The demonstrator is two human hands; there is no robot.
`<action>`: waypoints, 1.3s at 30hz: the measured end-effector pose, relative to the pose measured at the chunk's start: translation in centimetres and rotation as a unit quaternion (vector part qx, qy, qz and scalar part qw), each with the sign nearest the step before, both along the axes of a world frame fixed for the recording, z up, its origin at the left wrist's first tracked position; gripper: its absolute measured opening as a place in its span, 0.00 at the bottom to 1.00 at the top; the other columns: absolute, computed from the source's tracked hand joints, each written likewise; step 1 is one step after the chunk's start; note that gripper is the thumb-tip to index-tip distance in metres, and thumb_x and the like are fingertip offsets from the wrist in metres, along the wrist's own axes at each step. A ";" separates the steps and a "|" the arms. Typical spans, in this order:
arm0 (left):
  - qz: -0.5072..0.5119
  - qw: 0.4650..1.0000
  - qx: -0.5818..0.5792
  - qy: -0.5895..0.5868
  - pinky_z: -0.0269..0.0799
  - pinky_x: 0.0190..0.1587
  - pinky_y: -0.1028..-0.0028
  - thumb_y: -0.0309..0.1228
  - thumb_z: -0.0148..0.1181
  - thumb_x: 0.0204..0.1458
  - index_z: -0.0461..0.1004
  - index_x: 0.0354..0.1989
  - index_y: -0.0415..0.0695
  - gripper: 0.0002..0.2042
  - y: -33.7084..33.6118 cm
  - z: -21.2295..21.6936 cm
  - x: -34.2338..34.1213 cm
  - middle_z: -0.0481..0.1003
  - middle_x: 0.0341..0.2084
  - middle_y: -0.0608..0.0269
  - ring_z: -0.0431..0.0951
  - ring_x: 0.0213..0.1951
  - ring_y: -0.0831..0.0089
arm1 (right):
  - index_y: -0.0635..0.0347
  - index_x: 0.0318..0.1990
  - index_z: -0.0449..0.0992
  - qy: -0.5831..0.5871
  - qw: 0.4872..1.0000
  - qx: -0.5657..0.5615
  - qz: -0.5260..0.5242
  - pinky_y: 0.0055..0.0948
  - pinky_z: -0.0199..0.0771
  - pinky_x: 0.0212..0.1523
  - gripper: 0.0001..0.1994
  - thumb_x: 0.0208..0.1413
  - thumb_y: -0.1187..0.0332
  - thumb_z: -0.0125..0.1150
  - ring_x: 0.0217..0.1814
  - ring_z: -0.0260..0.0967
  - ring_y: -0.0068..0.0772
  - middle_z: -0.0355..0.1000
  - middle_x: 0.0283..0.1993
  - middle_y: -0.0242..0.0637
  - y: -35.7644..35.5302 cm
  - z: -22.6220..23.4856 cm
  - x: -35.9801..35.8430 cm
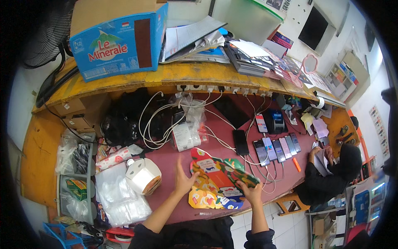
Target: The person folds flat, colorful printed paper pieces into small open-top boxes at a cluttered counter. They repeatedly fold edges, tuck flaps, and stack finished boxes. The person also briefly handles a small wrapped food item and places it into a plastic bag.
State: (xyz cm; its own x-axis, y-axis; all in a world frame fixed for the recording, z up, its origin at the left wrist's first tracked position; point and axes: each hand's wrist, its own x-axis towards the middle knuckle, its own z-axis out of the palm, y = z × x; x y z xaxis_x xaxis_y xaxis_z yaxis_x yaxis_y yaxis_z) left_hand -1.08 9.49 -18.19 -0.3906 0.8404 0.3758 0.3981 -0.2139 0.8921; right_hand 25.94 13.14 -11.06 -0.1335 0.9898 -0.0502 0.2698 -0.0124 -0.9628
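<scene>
A colourful printed cardboard box blank (215,172), red, orange and green, is tilted up in front of me. My right hand (250,191) grips its right edge, thumb on the near face. My left hand (185,179) is beside its left edge, fingers stretched upward and thumb apart; whether the thumb touches the card I cannot tell. More flat printed cardboard (203,201), yellow and blue, lies on the dark red table (170,203) under the blank. To the left of my left forearm stands a folded paper food box (143,176), white inside, beside clear plastic bags (120,195).
Several phones (271,150) lie charging at the right, with white cables (155,124) across the back. An orange marker (297,164) lies near them. A seated person (331,174) holds papers at the right. Grey bins (76,195) stand left; a yellow shelf (182,74) spans the back.
</scene>
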 end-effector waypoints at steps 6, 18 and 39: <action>-0.002 0.869 0.263 0.420 0.45 0.60 0.54 0.54 0.66 0.39 0.70 0.39 0.58 0.21 -3.4 2.8 -0.7 0.67 0.55 0.68 0.62 0.58 0.71 | 0.59 0.33 0.78 -0.252 0.798 0.520 0.172 0.25 0.77 0.30 0.08 0.43 0.72 0.60 0.35 0.77 0.31 0.77 0.35 0.36 -3.2 2.1 -1.8; -0.293 0.909 -0.003 0.297 0.69 0.32 0.72 0.34 0.59 0.41 0.76 0.31 0.53 0.07 -4.4 -6.0 1.2 0.72 0.25 0.68 0.70 0.28 0.70 | 0.57 0.43 0.76 -0.260 0.919 0.080 0.287 0.26 0.75 0.36 0.16 0.43 0.70 0.66 0.36 0.77 0.34 0.77 0.37 0.40 -4.3 -12.0 -0.9; -0.160 0.917 -0.324 0.171 0.71 0.33 0.59 0.53 0.61 0.45 0.73 0.37 0.43 0.24 -1.8 -3.8 2.7 0.76 0.20 0.52 0.78 0.28 0.53 | 0.60 0.57 0.62 -0.242 0.965 0.100 0.026 0.39 0.56 0.60 0.23 0.54 0.64 0.55 0.58 0.62 0.48 0.63 0.57 0.48 0.0 -12.4 -4.7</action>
